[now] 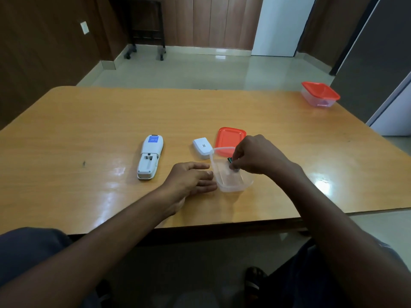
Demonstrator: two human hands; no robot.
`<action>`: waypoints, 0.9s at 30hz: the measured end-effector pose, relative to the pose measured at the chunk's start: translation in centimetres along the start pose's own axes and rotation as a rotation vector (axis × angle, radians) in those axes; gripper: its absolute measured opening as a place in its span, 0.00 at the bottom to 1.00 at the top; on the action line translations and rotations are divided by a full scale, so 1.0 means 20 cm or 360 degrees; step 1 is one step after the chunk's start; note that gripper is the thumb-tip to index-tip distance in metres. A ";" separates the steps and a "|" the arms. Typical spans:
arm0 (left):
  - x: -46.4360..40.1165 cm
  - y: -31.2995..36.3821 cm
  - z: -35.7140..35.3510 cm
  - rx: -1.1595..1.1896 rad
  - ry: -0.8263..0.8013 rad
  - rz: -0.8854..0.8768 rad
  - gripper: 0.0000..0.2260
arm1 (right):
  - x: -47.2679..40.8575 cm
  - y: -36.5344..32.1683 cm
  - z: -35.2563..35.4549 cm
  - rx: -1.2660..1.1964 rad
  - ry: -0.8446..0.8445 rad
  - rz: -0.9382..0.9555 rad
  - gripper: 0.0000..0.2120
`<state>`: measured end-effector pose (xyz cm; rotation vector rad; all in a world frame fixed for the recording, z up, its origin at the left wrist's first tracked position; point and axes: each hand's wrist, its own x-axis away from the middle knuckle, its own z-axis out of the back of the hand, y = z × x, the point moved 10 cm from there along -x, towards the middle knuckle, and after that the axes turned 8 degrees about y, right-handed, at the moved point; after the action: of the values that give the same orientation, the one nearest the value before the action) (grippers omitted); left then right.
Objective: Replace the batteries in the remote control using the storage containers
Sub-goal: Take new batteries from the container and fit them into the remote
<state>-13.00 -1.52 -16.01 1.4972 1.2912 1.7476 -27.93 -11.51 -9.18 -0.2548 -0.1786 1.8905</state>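
Note:
A white remote control (150, 156) lies face down on the wooden table (89, 121), its battery bay open and empty-looking. Its white battery cover (202, 147) lies to the right. A clear open container (231, 176) stands near the front edge, with its red lid (229, 136) flat behind it. My right hand (260, 154) reaches into the container, fingertips pinched on small dark batteries (232, 163). My left hand (193, 178) rests flat on the table, fingers touching the container's left wall.
A second clear container with a red lid on (320, 94) stands at the table's far right corner, something small and dark inside. My knees and a sandalled foot show below the front edge. A wheeled stand stands on the floor beyond.

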 end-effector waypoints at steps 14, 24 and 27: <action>0.09 0.28 0.61 -0.1454 0.0805 -0.0974 0.29 | 0.01 -0.15 -0.04 0.0321 0.0215 -0.0029 0.14; 0.03 0.21 0.71 -0.1139 0.0784 -0.0981 0.27 | 0.05 -0.36 0.08 -0.0095 0.0534 0.0009 0.10; 0.04 0.20 0.69 -0.1064 0.0819 -0.1006 0.25 | 0.07 -0.54 -0.06 -0.0067 0.0447 0.0211 0.09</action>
<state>0.50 2.07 -12.86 0.2334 1.0594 1.8784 -18.31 -6.66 -7.75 -0.5686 -0.0113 1.9593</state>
